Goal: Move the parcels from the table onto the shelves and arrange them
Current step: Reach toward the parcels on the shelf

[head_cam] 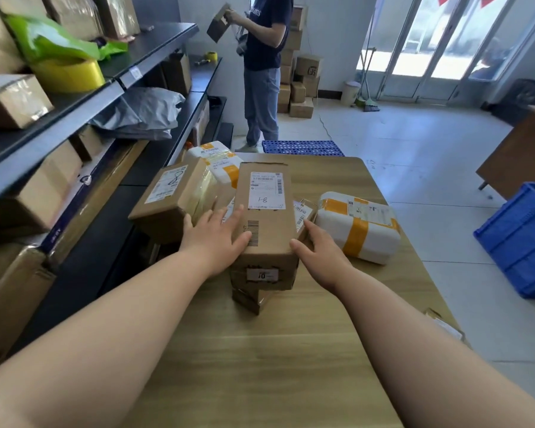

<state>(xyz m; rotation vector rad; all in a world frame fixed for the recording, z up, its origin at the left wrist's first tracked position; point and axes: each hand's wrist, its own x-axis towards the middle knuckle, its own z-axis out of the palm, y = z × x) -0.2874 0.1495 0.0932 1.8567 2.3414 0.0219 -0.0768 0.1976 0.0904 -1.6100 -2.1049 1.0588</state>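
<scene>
Fingertips of the right hand (320,257) drop out of sight beside the long cardboard box (264,211), so its hold cannot be told. A smaller box (250,299) underneath is mostly covered. The shipping label (266,189) carries unreadable fine print. The top edge cuts off the standing person (264,57) at the shoulders, and the right edge crops the blue crate (519,239).
</scene>
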